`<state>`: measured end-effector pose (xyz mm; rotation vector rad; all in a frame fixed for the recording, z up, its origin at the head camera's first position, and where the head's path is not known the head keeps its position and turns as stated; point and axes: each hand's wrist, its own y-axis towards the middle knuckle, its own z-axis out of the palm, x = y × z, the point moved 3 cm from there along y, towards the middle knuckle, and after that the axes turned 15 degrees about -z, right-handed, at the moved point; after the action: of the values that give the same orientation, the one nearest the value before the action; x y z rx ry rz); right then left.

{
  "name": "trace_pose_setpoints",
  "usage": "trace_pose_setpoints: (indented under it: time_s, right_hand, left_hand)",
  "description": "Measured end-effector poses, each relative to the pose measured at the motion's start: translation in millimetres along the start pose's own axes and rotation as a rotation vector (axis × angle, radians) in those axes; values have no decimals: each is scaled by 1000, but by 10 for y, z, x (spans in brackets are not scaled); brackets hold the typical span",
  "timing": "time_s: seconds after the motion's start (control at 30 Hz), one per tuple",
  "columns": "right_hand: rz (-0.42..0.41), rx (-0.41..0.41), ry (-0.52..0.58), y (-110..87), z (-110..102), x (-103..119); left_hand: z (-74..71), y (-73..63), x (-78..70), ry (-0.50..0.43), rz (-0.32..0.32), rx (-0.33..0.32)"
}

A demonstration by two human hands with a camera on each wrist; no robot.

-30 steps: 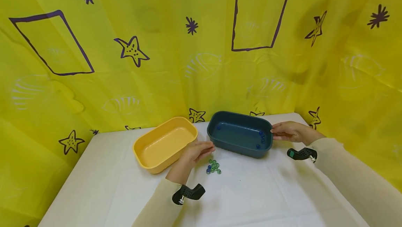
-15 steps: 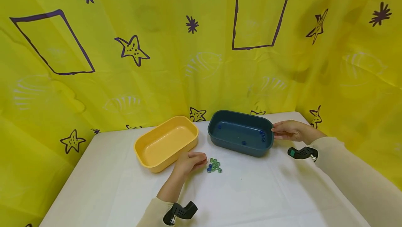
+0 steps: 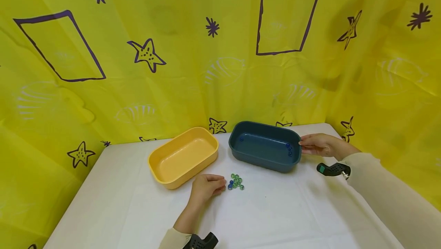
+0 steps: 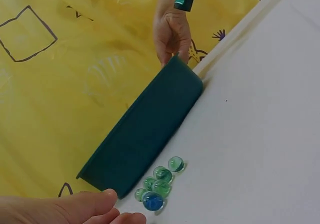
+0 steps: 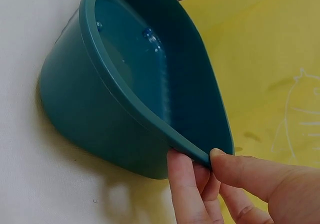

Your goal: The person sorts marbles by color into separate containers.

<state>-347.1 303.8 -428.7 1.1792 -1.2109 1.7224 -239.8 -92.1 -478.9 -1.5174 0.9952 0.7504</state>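
Observation:
My left hand lies low over the table, its fingertips right beside a small cluster of glass marbles. Most of the cluster is green marbles; the blue marbles lie on the side nearest the hand. In the left wrist view a blue marble shows just past the fingers, which hold nothing visible. My right hand pinches the right end rim of a dark teal tub, thumb on top and fingers outside. Several blue marbles sit inside that tub, most at its right end.
A yellow tub stands left of the teal one, behind my left hand. White cloth covers the table. A yellow curtain with drawn stars and fish hangs behind and at both sides.
My left hand has come back from the teal tub's front wall to the left of the marble cluster. A blue marble rolled leftward inside the tub and is now out of sight. The right hand keeps its grip.

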Motion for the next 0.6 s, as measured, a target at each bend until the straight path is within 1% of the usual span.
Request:
trace_pose_setpoints:
  time_s: [0.1,0.2,0.37,0.47,0.6]
  right_hand:
    - [-3,5,22,-16,3,1]
    - [-1,-2,40,-26,-2,4]
    - [-6,4,47,-25,-10,-4]
    - [-8,6,44,-17,-12,-14]
    - [-13,5,43,-10,-14,-19]
  left_hand:
    - [26,9,27,26,-1,-33]
    - [56,5,45,40,12,-60]
    - [120,-17,49,67,77,-101]
    - [152,-35,35,114,122,-141]
    - [183,-53,10,192,158,-195]
